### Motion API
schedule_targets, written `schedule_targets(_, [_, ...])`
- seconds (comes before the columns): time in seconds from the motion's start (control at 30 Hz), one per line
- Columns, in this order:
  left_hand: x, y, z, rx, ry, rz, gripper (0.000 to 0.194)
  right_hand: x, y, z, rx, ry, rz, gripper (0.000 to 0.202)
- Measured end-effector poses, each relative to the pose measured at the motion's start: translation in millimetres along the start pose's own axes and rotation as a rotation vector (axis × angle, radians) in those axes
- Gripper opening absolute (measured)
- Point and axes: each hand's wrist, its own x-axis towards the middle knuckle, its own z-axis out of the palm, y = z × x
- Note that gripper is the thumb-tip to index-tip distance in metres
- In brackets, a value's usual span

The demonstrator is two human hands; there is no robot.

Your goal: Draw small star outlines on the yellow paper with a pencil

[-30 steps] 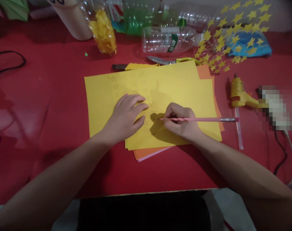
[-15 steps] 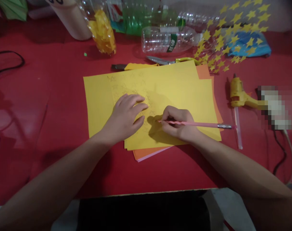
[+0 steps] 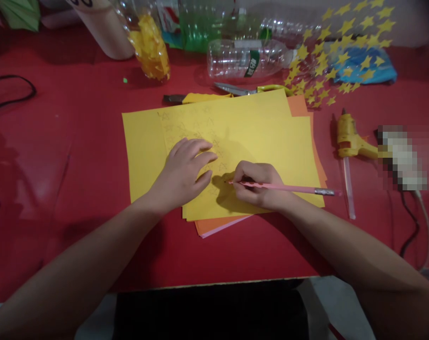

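Note:
Yellow paper [image 3: 264, 137] lies on the red table, with several small pencil-drawn stars on its left half. My left hand [image 3: 186, 172] rests flat on the sheet, fingers spread, covering part of the drawn stars. In my right hand [image 3: 258, 184] is a pink pencil [image 3: 295, 188], gripped near its point. The pencil's tip touches or nearly touches the paper just right of my left fingertips. Orange paper [image 3: 214, 225] and a pink edge show from under the yellow sheets.
Behind the paper lie a yellow-handled cutter [image 3: 203, 98] and scissors [image 3: 235, 89]. Clear bottles [image 3: 231, 60] and a bottle with yellow pieces [image 3: 152, 52] stand or lie farther back. Yellow stars [image 3: 320, 66] cluster at back right. A yellow glue gun [image 3: 348, 134] lies at right.
My right hand has shifted slightly left and down with the pencil, whose eraser end has also moved left and lower. My left hand has stayed in place.

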Motion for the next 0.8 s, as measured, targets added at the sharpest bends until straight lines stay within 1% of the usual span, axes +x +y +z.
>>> schedule_targets(0.23, [-0.4,-1.2,1.1,0.015,0.02,0.027,0.023,-0.1,0.2,0.1,0.009,-0.013,-0.027,0.01])
schedule_targets(0.43, [-0.8,-2.1,1.6,0.013,0.027,0.028,0.022,1.5,2.4,-0.8,0.097,-0.004,0.005,0.012])
schedule_targets(0.57, [-1.0,-2.0,2.0,0.005,0.026,0.023,0.021,2.2,2.9,-1.1,0.094,0.003,0.003,0.012])
schedule_targets(0.8, [-0.5,-0.7,1.0,0.005,0.006,0.001,0.021,1.1,2.6,-1.7,0.083,-0.039,0.008,0.011])
